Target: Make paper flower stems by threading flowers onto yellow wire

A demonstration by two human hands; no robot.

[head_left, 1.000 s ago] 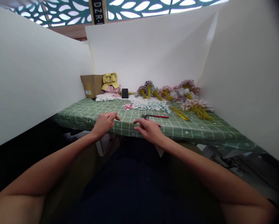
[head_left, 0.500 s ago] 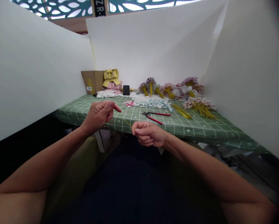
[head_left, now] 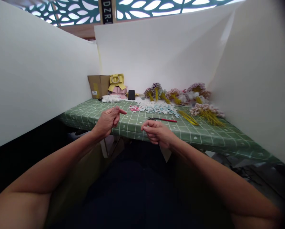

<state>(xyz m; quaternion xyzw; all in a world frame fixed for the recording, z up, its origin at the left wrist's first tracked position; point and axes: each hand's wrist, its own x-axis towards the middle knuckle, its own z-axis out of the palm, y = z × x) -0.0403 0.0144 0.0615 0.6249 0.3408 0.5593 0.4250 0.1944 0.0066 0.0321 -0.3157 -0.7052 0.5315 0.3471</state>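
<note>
My left hand [head_left: 108, 121] hovers over the front edge of the green checked table [head_left: 85, 115], its fingers closed with the thumb against the forefinger; nothing shows in it. My right hand [head_left: 156, 132] hangs just in front of the table edge, curled into a pinch. The thin yellow stem it held a moment ago is too fine to make out now. Red-handled pliers [head_left: 163, 120] lie on the cloth just beyond my right hand. A heap of small white, blue and pink flower heads [head_left: 156, 108] lies behind them.
Loose yellow stems [head_left: 188, 117] and bunches of flowers on yellow stems [head_left: 207, 111] lie at the right. A cardboard box [head_left: 98, 86], a yellow bow [head_left: 117, 82] and a black phone [head_left: 131, 94] stand at the back. White boards [head_left: 37, 79] wall the table on three sides.
My right hand closed on a thin yellow stem at the table edge and lifted off the cloth. My left hand rose and pinched shut. The view shifted slightly.
</note>
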